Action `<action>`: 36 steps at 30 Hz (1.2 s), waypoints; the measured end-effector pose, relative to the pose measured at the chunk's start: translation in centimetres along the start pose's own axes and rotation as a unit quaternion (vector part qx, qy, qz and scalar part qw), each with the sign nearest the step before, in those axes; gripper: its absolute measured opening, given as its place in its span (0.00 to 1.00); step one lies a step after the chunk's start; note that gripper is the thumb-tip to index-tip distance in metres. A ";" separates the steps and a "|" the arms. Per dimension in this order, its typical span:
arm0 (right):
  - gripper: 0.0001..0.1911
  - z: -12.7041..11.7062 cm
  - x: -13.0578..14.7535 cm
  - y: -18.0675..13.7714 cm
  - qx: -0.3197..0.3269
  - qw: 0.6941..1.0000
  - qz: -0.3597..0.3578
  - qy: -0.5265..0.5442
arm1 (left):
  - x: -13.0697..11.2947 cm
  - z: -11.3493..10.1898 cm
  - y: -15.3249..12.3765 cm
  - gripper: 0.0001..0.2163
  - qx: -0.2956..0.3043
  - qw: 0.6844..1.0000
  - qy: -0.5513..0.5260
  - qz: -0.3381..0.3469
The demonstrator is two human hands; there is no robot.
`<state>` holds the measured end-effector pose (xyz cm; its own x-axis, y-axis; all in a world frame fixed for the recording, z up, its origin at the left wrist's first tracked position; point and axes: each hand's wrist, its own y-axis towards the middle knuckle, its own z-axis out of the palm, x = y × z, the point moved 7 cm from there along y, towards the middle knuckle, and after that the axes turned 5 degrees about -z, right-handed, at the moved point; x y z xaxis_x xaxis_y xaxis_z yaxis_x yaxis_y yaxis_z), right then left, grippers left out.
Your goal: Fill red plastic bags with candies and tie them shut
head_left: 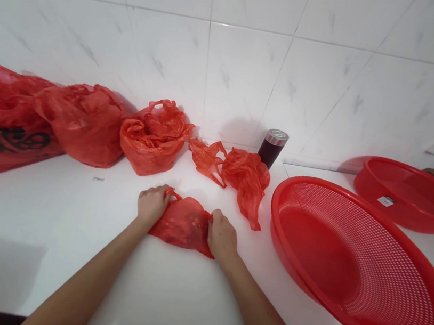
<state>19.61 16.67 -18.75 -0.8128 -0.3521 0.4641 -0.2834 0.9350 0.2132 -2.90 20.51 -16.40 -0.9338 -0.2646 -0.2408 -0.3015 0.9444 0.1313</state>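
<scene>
A small red plastic bag (184,225) lies on the white counter between my hands, with dark and pale contents showing dimly through its thin film. My left hand (153,203) has its fingers closed on the bag's upper left corner, by a handle loop. At the other end, my right hand (223,234) pinches the bag's right edge. Just beyond it lie crumpled, flat-looking red bags (245,174). What exactly is inside the held bag I cannot make out.
Filled red bags (155,140) line the tiled wall to the left, one (15,134) with black lettering. A dark tumbler (271,151) stands behind. At right are a large red perforated basket (317,252) and a red basin (417,199).
</scene>
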 end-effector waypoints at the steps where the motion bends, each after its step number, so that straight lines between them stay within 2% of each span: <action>1: 0.04 -0.1 -0.1 0.0 -0.004 1.000 0.000 0.005 | 0.1 -0.1 0.1 0.19 0.003 1.000 -0.008 -0.012; 4: 0.05 -0.5 -0.3 0.0 -0.019 0.999 0.004 0.028 | -0.1 -0.8 0.1 0.25 0.010 0.999 -0.036 -0.037; 7: 0.10 -0.8 -0.1 0.1 -0.030 0.998 0.008 0.054 | -1.8 -1.5 -0.8 0.28 0.003 0.997 -0.070 -0.019; 10: 0.13 -0.6 0.3 0.1 -0.029 0.997 0.010 0.065 | -4.5 -1.5 -2.2 0.24 0.008 0.996 -0.090 0.028; 14: 0.09 -0.2 0.5 0.2 -0.012 0.998 0.006 0.059 | -6.7 0.0 -3.5 0.15 0.042 0.994 -0.078 0.071; 18: 0.05 -0.3 0.4 0.2 0.000 0.998 0.003 0.059 | -6.8 1.1 -3.6 0.12 0.057 0.994 -0.053 0.079; 27: 0.05 -0.1 0.4 0.1 0.007 0.998 -0.005 0.055 | -6.5 1.7 -3.7 0.13 0.054 0.994 -0.053 0.081; 32: 0.09 -0.3 0.5 -0.2 -0.017 0.998 -0.024 0.053 | -6.2 1.1 -3.9 0.14 0.042 0.991 -0.111 0.064; 36: 0.15 -1.2 1.3 -0.8 -0.055 0.995 -0.049 0.061 | -5.8 0.4 -3.7 0.20 0.054 0.977 -0.203 0.035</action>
<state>19.41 15.46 -17.27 -0.7147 -0.4503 0.5352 -0.2954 0.8879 0.3526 3.75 18.59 -15.83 -0.7915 -0.1207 -0.5992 -0.1976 0.9782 0.0640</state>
